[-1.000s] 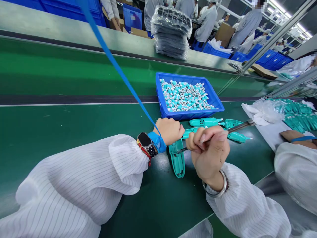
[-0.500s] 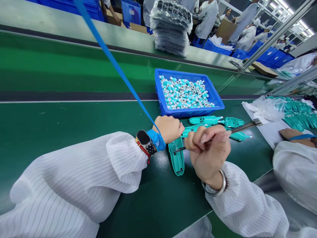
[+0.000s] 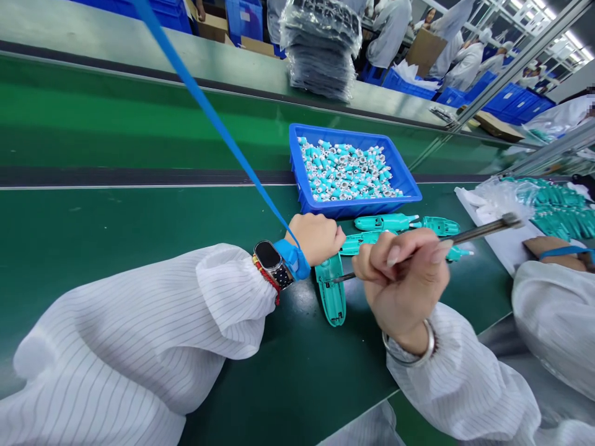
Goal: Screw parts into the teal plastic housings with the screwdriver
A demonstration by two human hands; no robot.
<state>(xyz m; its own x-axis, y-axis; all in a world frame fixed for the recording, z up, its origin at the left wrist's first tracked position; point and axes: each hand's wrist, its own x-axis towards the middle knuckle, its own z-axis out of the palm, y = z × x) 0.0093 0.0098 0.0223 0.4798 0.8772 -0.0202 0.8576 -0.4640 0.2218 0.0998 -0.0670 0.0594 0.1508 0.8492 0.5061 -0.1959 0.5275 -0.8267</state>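
Observation:
My left hand [image 3: 317, 238], with a blue strap at the wrist, is closed over the upper end of a teal plastic shell half [image 3: 333, 297]. The shell lies hollow side up on the green work surface, and my fingertips are hidden behind the hand. My right hand [image 3: 404, 282] pinches a pair of metal tweezers [image 3: 483, 231], held slantwise with the tip over the inside of that shell. Small dark parts show inside the shell. Beyond my hands lie several more teal shell pieces [image 3: 385, 222], partly covered by my right hand.
A blue bin [image 3: 360, 209] full of small teal-and-white parts stands behind the shells. At right, a co-worker's hand [image 3: 555, 253] rests by a pile of teal pieces [image 3: 562, 207]. Bagged dark items [image 3: 320, 56] are stacked on the far ledge.
My right hand has shifted slightly right with the tweezers, whose back end swings right and up. The tip stays over the shell. My left hand has hardly moved.

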